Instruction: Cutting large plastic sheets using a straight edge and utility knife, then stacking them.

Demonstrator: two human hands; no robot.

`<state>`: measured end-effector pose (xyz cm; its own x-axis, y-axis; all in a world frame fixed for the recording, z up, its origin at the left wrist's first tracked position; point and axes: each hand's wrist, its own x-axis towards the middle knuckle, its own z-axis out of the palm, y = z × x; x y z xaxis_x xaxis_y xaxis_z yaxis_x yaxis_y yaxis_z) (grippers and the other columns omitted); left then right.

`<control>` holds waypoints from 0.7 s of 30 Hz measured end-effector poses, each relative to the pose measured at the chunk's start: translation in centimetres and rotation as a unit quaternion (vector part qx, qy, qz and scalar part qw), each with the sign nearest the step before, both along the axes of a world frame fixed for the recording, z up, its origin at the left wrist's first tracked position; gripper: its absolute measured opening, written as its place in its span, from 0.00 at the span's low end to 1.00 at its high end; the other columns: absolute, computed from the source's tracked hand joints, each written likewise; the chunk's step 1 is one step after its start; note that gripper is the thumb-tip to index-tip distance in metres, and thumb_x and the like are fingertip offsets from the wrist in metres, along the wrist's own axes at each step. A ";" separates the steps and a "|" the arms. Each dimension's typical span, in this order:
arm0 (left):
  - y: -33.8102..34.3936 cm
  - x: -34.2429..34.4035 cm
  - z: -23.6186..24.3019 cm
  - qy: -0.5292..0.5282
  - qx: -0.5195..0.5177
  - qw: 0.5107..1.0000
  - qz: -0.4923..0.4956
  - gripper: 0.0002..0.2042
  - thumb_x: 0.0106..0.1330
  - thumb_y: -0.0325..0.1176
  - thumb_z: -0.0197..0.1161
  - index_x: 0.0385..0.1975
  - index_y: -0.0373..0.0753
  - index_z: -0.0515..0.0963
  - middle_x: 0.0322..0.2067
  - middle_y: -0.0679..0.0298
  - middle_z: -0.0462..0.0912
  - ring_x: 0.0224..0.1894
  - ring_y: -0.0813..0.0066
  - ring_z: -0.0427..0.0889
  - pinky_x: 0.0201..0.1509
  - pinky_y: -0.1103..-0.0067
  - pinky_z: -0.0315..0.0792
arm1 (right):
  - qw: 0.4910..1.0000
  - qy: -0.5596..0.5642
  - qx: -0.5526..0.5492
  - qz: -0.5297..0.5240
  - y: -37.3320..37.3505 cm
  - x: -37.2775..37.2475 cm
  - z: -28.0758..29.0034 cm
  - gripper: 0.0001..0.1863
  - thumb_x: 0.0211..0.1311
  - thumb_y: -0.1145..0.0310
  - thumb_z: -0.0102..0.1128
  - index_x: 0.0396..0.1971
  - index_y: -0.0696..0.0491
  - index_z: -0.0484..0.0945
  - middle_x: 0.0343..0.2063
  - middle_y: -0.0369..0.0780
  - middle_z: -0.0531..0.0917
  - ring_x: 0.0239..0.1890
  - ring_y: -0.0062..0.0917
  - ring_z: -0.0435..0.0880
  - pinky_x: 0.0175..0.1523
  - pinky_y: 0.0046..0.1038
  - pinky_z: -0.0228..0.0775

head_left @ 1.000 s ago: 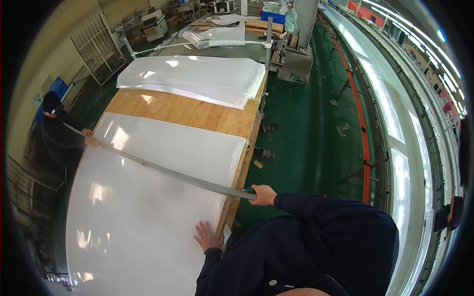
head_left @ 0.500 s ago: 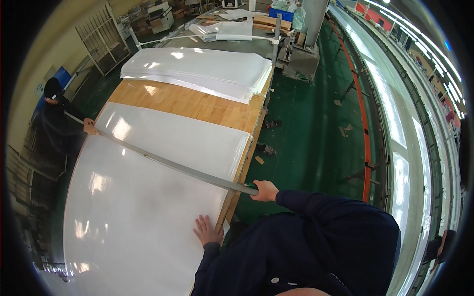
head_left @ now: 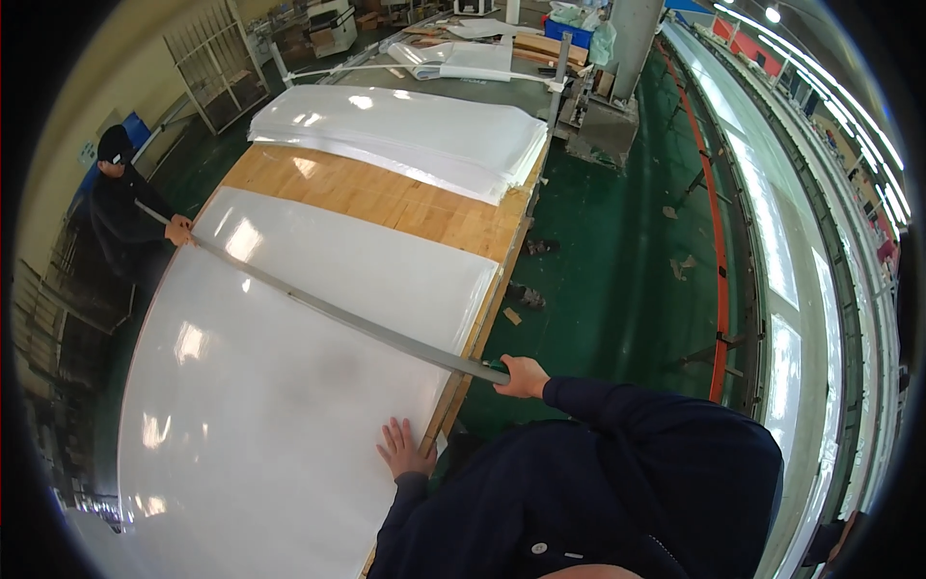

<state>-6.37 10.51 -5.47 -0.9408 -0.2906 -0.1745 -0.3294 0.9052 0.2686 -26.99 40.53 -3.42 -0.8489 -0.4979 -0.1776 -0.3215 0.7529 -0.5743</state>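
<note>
A long grey straight bar [head_left: 371,328] lies across a large glossy white sheet [head_left: 280,425] on the wooden table. My right hand [head_left: 524,377] wraps around the bar's near end, just past the table's right edge. Something small and dark green shows by its fingers, too little to name. With fingers spread, my left hand [head_left: 401,448] rests flat on the sheet near that same edge. Across the table, a co-worker [head_left: 121,207] in dark clothes and a cap has both hands [head_left: 179,230] at the bar's far end.
A stack of white sheets [head_left: 405,130] lies farther up the wooden tabletop [head_left: 367,193]. Beyond it are loose sheets and a blue bin [head_left: 569,32]. Scraps dot the green floor [head_left: 617,280] at right, beside an orange rail [head_left: 716,261] and a long production line [head_left: 772,241].
The whole view has shifted slightly. The co-worker's head has lifted a little. Both my hands and the bar keep about the same places on the sheet.
</note>
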 end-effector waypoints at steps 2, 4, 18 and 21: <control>0.0 -0.1 -0.1 0.000 -0.002 1.000 -0.003 0.49 0.55 0.54 0.70 0.76 0.48 0.52 0.79 0.57 0.43 0.80 0.52 0.38 0.76 0.43 0.37 | 1.000 -0.003 0.001 0.000 0.0 0.1 0.1 0.33 0.52 0.49 0.68 0.47 0.62 0.75 0.33 0.54 0.84 0.40 0.50 0.84 0.46 0.45 0.76; 0.1 -0.1 0.0 -0.018 -0.015 1.000 -0.009 0.48 0.57 0.55 0.67 0.76 0.46 0.52 0.78 0.56 0.43 0.80 0.51 0.38 0.76 0.42 0.39 | 1.000 0.001 -0.006 0.000 0.0 0.1 0.3 0.33 0.52 0.49 0.68 0.47 0.62 0.75 0.34 0.54 0.84 0.40 0.50 0.84 0.47 0.45 0.76; 0.1 0.1 -0.2 0.002 -0.021 1.000 -0.005 0.49 0.53 0.52 0.70 0.75 0.46 0.54 0.78 0.55 0.45 0.80 0.51 0.40 0.76 0.43 0.40 | 1.000 -0.019 0.016 -0.004 0.0 0.2 0.9 0.35 0.52 0.48 0.68 0.51 0.61 0.75 0.34 0.52 0.85 0.40 0.49 0.84 0.47 0.45 0.76; 0.0 0.2 -0.6 0.006 -0.015 1.000 -0.001 0.50 0.52 0.51 0.71 0.75 0.46 0.54 0.78 0.55 0.46 0.80 0.51 0.40 0.76 0.43 0.41 | 1.000 0.001 -0.020 -0.002 0.1 0.4 1.1 0.32 0.51 0.49 0.69 0.49 0.59 0.76 0.33 0.52 0.85 0.39 0.48 0.84 0.45 0.46 0.76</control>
